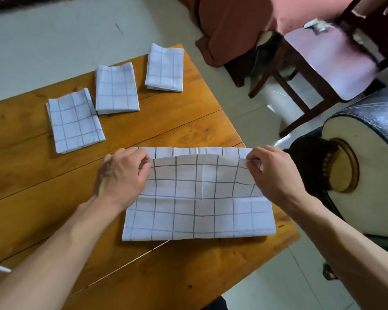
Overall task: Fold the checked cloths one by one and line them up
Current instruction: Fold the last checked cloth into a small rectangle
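With the left hand (pixel 121 173) and right hand (pixel 269 171) each pinching a top-layer corner of the white grid-checked cloth (pixel 197 206), lay that edge squarely on the far edge before creasing.

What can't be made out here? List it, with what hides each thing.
1. Head view: the fingertips of the left hand and right hand are curled under the checked cloth.
2. Table: cut off by the left frame edge.
3. Layers in the three folded cloths: too small to count.
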The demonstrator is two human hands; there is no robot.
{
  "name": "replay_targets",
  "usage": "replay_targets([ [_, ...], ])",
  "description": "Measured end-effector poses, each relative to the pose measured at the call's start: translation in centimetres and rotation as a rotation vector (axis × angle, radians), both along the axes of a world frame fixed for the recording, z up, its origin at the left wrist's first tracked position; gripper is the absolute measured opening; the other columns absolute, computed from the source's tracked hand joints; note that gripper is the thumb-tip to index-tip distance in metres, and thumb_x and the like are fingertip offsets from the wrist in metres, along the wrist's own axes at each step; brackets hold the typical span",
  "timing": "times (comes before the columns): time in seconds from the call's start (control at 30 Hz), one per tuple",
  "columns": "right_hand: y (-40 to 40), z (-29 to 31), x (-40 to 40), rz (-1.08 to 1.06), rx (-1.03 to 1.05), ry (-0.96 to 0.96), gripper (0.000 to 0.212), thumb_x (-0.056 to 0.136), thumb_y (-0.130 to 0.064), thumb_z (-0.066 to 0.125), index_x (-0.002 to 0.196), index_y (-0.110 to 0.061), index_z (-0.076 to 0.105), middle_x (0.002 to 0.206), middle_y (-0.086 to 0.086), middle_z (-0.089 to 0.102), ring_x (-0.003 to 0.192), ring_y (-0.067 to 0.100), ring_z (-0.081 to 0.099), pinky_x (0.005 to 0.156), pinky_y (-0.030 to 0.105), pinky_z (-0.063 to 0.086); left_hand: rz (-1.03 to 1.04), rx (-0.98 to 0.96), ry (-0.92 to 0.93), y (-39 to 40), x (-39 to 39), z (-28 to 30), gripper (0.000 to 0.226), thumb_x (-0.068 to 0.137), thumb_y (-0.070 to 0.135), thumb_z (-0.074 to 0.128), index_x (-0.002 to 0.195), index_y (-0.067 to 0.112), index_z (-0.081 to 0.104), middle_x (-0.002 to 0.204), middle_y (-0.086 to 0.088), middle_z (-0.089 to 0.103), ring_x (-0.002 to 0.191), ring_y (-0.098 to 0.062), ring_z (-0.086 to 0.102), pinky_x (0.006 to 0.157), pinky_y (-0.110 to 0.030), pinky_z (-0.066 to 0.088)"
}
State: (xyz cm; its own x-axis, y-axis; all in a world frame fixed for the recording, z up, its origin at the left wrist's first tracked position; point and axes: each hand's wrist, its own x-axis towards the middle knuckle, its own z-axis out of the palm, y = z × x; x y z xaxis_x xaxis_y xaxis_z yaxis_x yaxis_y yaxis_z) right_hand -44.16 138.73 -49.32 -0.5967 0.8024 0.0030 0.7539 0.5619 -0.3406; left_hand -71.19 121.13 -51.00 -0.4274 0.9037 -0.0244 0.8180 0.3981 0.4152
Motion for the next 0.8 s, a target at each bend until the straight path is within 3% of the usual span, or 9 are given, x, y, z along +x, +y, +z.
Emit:
replay_targets([
  [0.2, 3.1, -3.9, -1.5, 0.046, -0.002, -0.039, 0.011, 0.085, -0.012, 0.065, 0.077, -0.018, 0.067, 0.073, -0.001, 0.066, 0.07, 0.026, 0.053, 0.065, 0.041, 0.048, 0.062, -0.037, 0.039, 2.9, -0.8, -2.5, 0.012, 0.094, 0.021, 0.061, 0.082, 0.023, 0.057, 0.078, 0.004, 0.061, 0.074, -0.019, 0.051, 0.069, -0.035, 0.035],
  [0.67, 6.5, -7.8, -3.4, 0.09, -0.055, -0.147, 0.003, 0.084, -0.017, 0.067, 0.085, -0.019, 0.069, 0.08, 0.002, 0.064, 0.075, 0.027, 0.053, 0.064, 0.038, 0.047, 0.075, -0.106, 0.116, 5.4, -1.8, -6.4, 0.008, 0.088, 0.019, 0.069, 0.089, 0.02, 0.061, 0.094, -0.002, 0.06, 0.088, -0.022, 0.052, 0.072, -0.036, 0.039],
  [0.8, 5.9, -7.6, -3.1, 0.052, -0.041, -0.096, 0.029, 0.079, -0.017, 0.075, 0.106, -0.017, 0.067, 0.102, 0.005, 0.059, 0.092, 0.028, 0.052, 0.076, 0.036, 0.039, 0.104, -0.097, 0.185, 5.0, -1.5, -6.7, 0.046, 0.077, 0.021, 0.079, 0.117, 0.018, 0.058, 0.118, -0.007, 0.06, 0.107, -0.028, 0.052, 0.081, -0.041, 0.039],
])
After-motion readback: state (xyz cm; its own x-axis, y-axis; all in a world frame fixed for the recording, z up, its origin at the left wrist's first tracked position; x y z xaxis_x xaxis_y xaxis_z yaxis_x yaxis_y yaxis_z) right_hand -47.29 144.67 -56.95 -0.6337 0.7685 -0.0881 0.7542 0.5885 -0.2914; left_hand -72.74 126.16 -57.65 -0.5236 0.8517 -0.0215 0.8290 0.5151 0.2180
